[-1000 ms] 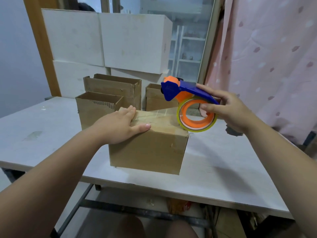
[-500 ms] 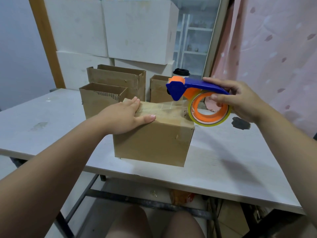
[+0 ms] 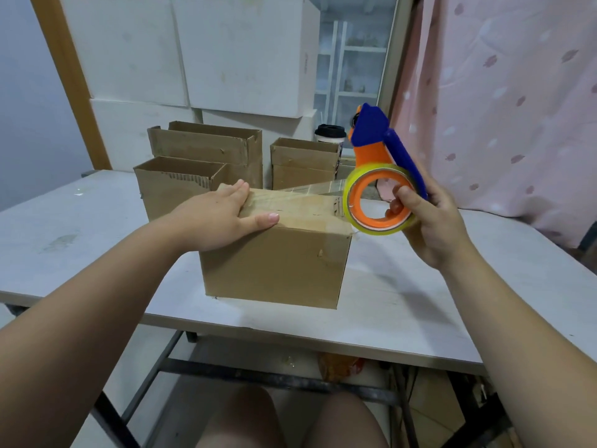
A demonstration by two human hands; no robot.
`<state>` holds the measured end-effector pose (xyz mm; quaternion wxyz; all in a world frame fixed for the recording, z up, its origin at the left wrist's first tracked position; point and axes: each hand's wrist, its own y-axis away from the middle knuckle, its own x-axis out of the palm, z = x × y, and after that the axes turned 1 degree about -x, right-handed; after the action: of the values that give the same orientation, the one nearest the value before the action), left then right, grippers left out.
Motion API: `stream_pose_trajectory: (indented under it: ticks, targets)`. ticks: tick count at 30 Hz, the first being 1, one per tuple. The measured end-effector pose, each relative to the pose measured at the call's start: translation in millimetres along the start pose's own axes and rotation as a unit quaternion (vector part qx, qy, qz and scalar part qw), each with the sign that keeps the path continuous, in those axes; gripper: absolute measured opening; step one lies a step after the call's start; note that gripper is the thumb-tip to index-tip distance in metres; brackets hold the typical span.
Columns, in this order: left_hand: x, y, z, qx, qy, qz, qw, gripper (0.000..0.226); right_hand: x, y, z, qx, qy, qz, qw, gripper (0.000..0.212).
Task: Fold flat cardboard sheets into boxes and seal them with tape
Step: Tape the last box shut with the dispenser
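**Taping the top of a brown box**

A closed cardboard box (image 3: pixel 277 263) sits on the white tabletop (image 3: pixel 403 305), near the front edge. The left hand (image 3: pixel 219 218) lies flat on the top of the box at its left end. Its fingers are straight and the thumb points along the front edge.

The right hand (image 3: pixel 429 227) grips a tape dispenser (image 3: pixel 371 134) that is blue and orange. The fingers are curled round the blue handle, and fingertips poke into the hole of the tape roll (image 3: pixel 381 229). The roll is yellowish with an orange middle. It is right at the box's top right corner, and the blue head of the dispenser points up. A clear strip of tape (image 3: pixel 310 189) runs from the roll across the top of the box toward the left hand.

Behind the closed box stand three open boxes (image 3: pixel 171 185), brown and with their tops open. A cup with a black lid (image 3: pixel 329 134) is behind them. Big white blocks (image 3: pixel 239 56) are stacked at the back. A pink curtain (image 3: pixel 504 108) hangs on the right.
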<state>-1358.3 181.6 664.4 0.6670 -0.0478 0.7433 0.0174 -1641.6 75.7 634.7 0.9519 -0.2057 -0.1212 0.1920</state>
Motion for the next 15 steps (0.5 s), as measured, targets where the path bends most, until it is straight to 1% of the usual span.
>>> stream_pose_trajectory:
  ticks: [3,6,11,15]
  targets:
    - [2,0,1,-0.002,0.000,-0.004,1.000,0.112,1,0,2,0.014,0.004,0.002,1.000,0.073]
    - [3,-1,2,-0.001,-0.007,-0.008,1.000,0.113,-2,0,6,0.015,0.021,0.008,1.000,0.080]
    - [2,-1,0,0.001,-0.011,-0.010,1.000,0.110,-6,-3,16,0.013,0.056,0.038,0.998,0.084]
    - [2,-1,1,0.003,-0.006,-0.010,1.000,0.112,-5,-2,14,0.015,0.055,0.037,0.998,0.075]
